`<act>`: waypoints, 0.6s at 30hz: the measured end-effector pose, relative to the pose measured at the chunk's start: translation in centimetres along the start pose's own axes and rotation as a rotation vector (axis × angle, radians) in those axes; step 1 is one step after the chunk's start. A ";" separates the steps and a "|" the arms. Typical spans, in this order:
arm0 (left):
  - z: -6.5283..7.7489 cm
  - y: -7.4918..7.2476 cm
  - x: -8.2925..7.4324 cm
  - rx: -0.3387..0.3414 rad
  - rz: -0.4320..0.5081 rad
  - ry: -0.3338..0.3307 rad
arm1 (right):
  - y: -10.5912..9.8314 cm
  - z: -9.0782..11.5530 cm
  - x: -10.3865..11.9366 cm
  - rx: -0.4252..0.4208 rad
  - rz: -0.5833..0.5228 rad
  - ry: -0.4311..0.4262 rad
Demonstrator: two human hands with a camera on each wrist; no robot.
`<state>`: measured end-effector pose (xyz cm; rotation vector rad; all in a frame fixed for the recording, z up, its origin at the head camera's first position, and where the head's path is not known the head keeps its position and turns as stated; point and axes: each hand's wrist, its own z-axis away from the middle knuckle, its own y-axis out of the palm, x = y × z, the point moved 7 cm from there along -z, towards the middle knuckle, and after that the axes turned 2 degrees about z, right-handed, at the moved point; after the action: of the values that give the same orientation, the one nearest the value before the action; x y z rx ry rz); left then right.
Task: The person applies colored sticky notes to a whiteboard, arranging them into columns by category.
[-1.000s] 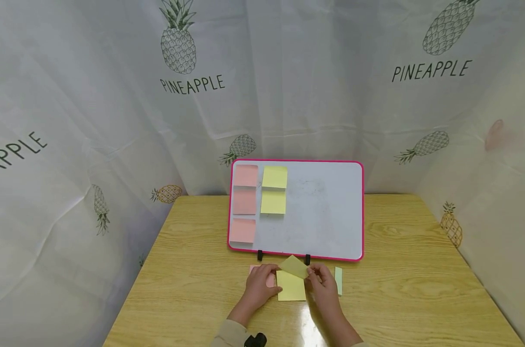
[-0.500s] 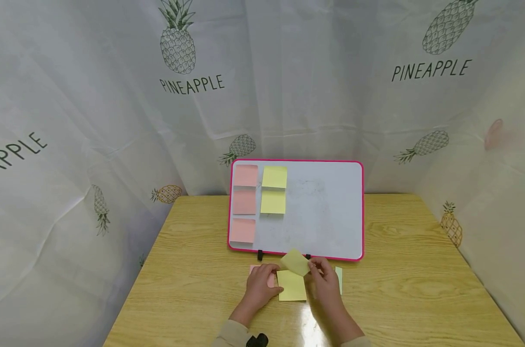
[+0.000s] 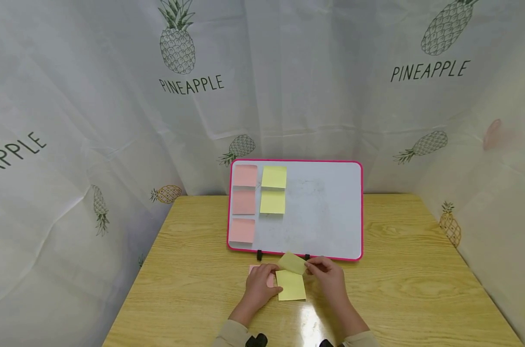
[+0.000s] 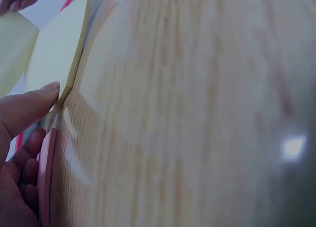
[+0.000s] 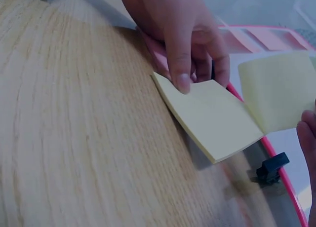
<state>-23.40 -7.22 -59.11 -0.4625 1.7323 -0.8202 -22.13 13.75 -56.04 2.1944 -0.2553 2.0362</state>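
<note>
My left hand (image 3: 260, 285) holds a yellow sticky note pad (image 3: 291, 286) at its left side. In the right wrist view, its thumb presses on the pad's top face (image 5: 217, 118). Between thumb and fingertips, my right hand (image 3: 330, 280) pinches the right corner of a single yellow sticky note (image 3: 292, 263), raised above the pad's far edge. The note meets the pad along that edge in the right wrist view. A pink sticky note pad (image 3: 270, 280) lies partly hidden under the left hand; the left wrist view shows its side (image 4: 46, 177) by the curled fingers.
Behind the hands, a pink-framed whiteboard (image 3: 327, 212) leans on black feet (image 3: 259, 255). Pink notes (image 3: 243, 201) fill its left column, with two yellow notes (image 3: 273, 201) beside them. A pineapple-print curtain (image 3: 314, 86) hangs around the wooden table (image 3: 418, 270).
The raised yellow note rises slightly, then dips back left toward the pad. My right wrist has shifted right, and the green pad beside it is now hidden. The left hand stays in place.
</note>
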 end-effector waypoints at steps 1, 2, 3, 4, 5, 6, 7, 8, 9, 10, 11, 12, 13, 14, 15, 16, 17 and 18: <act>0.0 0.0 0.0 -0.001 0.001 0.001 | 0.0 -0.1 -0.1 -0.003 -0.006 0.013; 0.0 0.0 0.0 -0.002 0.000 0.000 | -0.1 -0.1 -0.2 -0.006 -0.013 0.027; 0.0 0.0 0.0 -0.002 0.001 0.001 | -0.1 -0.1 -0.2 -0.007 -0.015 0.032; 0.0 -0.1 0.0 -0.002 0.001 0.000 | -0.2 -0.2 -0.2 -0.008 -0.020 0.038; 0.0 -0.1 -0.1 -0.003 0.002 0.000 | -0.2 -0.2 -0.2 -0.010 -0.021 0.040; 0.0 -0.1 -0.1 -0.004 0.001 -0.001 | -0.3 -0.2 -0.1 -0.013 -0.018 0.041; 0.0 -0.1 -0.1 -0.004 0.002 0.000 | -0.4 -0.3 -0.1 -0.016 -0.015 0.043; 0.0 -0.1 -0.1 -0.004 0.003 0.001 | -0.4 -0.3 -0.1 -0.019 -0.014 0.043; 0.0 -0.1 -0.2 -0.004 0.002 0.002 | -0.5 -0.4 0.0 -0.023 -0.012 0.042; 0.0 -0.1 -0.2 -0.004 0.003 0.002 | -0.6 -0.4 0.0 -0.027 -0.012 0.043; 0.0 -0.1 -0.2 -0.004 0.005 0.003 | -0.6 -0.5 0.1 -0.031 -0.009 0.040; 0.1 -0.1 -0.2 -0.004 0.006 0.004 | -0.6 -0.5 0.2 -0.032 -0.011 0.037; 0.1 -0.2 -0.2 -0.004 0.007 0.005 | -0.7 -0.6 0.2 -0.033 -0.017 0.036; 0.1 -0.2 -0.2 -0.005 0.007 0.006 | -0.7 -0.6 0.3 -0.033 -0.021 0.033; 0.1 -0.2 -0.2 -0.005 0.009 0.006 | -0.7 -0.7 0.3 -0.033 -0.023 0.031; 0.1 -0.2 -0.2 -0.006 0.013 0.008 | -0.8 -0.7 0.4 -0.033 -0.027 0.031; 0.0 -0.1 -0.2 -0.007 0.012 0.008 | -0.8 -0.8 0.4 -0.033 -0.036 0.031; 0.0 -0.1 -0.1 -0.007 0.011 0.007 | -0.9 -0.8 0.4 -0.032 -0.044 0.031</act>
<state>-23.34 -7.22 -58.96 -0.4546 1.7436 -0.8091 -22.70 14.78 -55.60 2.1282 -0.2321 2.0271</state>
